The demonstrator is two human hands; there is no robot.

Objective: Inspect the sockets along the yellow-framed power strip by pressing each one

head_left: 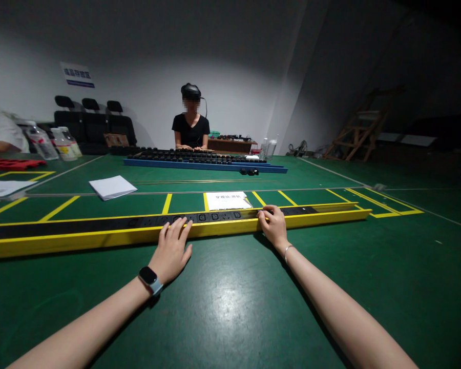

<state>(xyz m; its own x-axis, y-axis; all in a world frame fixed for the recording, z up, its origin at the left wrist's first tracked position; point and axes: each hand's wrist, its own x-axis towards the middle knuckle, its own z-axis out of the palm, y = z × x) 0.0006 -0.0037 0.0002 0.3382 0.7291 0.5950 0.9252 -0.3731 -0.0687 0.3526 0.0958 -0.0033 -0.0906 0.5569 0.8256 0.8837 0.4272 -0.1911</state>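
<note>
A long yellow channel rail [223,228] lies across the green table, holding a row of black socket modules [214,217]. My left hand [170,250] rests on the rail left of the middle. Its fingers are stretched out and slightly spread over the sockets, with the thumb apart in front of the wall. Farther right, my right hand [275,226] bends its fingers over the rail's front wall into the channel, thumb and fingertips drawn together. What they pinch, if anything, is hidden.
A white label [227,200] and yellow tape lines lie behind the rail. Folded white paper [112,187] is at the back left. Across the table, a person [191,128] in a headset has both hands by black parts and blue rails [207,165]. Bottles [42,141] stand far left.
</note>
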